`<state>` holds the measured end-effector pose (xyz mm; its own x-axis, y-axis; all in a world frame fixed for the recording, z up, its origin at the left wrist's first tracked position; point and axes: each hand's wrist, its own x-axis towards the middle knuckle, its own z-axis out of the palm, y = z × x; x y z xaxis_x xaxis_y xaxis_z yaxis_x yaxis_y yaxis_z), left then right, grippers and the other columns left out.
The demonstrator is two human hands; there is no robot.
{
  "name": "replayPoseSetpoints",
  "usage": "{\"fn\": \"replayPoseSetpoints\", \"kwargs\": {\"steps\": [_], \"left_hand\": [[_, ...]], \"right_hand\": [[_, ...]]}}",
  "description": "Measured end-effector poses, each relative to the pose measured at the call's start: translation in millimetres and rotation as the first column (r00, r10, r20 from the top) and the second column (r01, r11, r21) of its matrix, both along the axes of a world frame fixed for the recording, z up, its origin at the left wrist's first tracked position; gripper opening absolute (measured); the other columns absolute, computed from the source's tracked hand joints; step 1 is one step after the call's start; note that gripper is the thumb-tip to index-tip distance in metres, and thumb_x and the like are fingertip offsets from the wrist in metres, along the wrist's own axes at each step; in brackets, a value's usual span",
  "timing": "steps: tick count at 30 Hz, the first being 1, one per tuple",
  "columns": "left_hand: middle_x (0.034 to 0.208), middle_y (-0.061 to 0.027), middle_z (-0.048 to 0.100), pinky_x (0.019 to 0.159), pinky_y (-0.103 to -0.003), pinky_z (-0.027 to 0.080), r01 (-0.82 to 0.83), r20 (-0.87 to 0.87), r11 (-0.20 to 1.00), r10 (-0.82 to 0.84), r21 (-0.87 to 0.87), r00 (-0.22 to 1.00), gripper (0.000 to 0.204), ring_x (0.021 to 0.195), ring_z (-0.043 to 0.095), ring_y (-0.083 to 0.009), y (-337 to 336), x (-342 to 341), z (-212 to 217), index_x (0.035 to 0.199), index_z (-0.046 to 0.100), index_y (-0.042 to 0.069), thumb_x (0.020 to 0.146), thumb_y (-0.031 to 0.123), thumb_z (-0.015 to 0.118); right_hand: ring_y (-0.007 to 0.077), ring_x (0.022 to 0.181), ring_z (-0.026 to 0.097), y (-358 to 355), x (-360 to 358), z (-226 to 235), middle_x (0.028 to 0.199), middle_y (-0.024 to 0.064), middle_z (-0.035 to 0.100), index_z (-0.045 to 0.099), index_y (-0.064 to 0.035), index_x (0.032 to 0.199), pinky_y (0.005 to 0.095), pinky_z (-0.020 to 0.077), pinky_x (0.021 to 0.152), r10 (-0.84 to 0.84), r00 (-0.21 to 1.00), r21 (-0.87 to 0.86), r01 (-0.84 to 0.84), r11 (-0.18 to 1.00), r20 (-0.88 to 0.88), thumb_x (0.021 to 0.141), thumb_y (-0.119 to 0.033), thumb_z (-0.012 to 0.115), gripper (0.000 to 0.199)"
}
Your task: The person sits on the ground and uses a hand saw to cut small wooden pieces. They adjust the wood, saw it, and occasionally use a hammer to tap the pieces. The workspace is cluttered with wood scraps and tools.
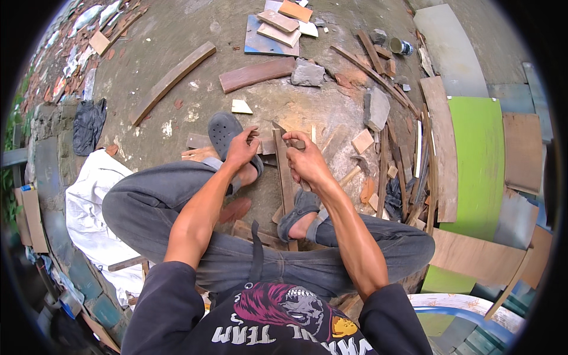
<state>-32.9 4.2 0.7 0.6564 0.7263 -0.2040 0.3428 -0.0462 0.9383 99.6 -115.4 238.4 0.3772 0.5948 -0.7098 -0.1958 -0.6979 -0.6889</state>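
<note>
Wooden batten (285, 180): brace firmly, angling the pointed-bladed tool (278, 126) gripped in the right hand (304, 158) away from the left hand (241, 148), curled with unclear contents.

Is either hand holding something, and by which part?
The right hand holds a knife-like tool by its handle, pointed end forward. Whether the left hand pinches anything small cannot be told.

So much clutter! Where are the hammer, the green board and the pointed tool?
Hammer (350, 175): head view, on its handle.
Green board (478, 160): head view, middle of its face.
Pointed tool (278, 126): head view, near its tip.
</note>
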Motion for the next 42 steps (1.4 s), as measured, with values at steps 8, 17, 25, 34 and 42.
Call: {"fn": "replayPoseSetpoints", "kwargs": {"steps": [8,17,25,34,42], "left_hand": [[0.111,-0.014,0.073,0.083,-0.031,0.056,-0.11,0.036,0.994,0.11,-0.018,0.993,0.042,0.093,0.07,-0.0196,8.1,-9.2,5.1,0.131,0.058,0.002,0.091,0.013,0.061],[0.107,-0.0139,0.074,0.082,-0.032,0.056,-0.128,-0.007,0.991,0.128,0.048,0.992,0.043,0.087,0.071,-0.0215,10.2,-36.2,3.7,0.129,0.061,0.002,0.089,0.015,0.063],[0.107,-0.0153,0.073,0.08,-0.033,0.057,-0.044,0.016,0.998,0.044,0.036,0.999,0.045,0.088,0.072,-0.0222,1.5,-21.7,0.1,0.131,0.059,0.003,0.088,0.016,0.063],[0.109,-0.0143,0.073,0.083,-0.034,0.056,0.047,-0.014,0.992,-0.046,0.118,0.999,0.044,0.092,0.072,-0.0234,-0.3,-8.9,5.1,0.131,0.06,0.004,0.089,0.016,0.062],[0.122,-0.0149,0.068,0.095,-0.035,0.049,-0.053,0.181,0.984,0.022,0.168,0.983,0.035,0.112,0.064,-0.0242,-3.9,12.5,52.3,0.125,0.066,0.004,0.102,0.029,0.055]], "right_hand": [[0.0081,0.043,0.038,-9.7,-1.3,-9.2,0.063,-0.0019,0.043,0.051,-0.0093,0.128,0.0261,0.0313,0.038,-0.014,0.997,0.087,0.021,0.996,-0.073,0.09,-0.001,0.049,0.039],[0.0078,0.043,0.038,-42.6,8.1,67.7,0.064,-0.0014,0.043,0.051,-0.0079,0.126,0.0257,0.0325,0.039,0.073,0.976,0.117,-0.049,0.992,-0.206,0.09,-0.003,0.05,0.037],[0.0085,0.043,0.036,-18.8,-2.6,9.7,0.064,-0.0024,0.041,0.05,-0.0085,0.126,0.0265,0.0324,0.038,-0.023,0.992,0.056,0.03,0.998,-0.121,0.09,-0.002,0.049,0.037],[0.0089,0.044,0.035,-4.9,10.5,4.1,0.065,-0.002,0.042,0.05,-0.0082,0.126,0.0279,0.0323,0.04,-0.022,0.991,0.036,0.027,0.999,-0.13,0.091,-0.003,0.05,0.036],[0.0133,0.053,0.053,-22.6,19.8,-4.8,0.071,0.003,0.055,0.038,-0.0056,0.148,0.0292,0.0425,0.047,-0.061,0.993,0.11,0.072,0.991,-0.097,0.087,-0.006,0.065,0.066]]}}
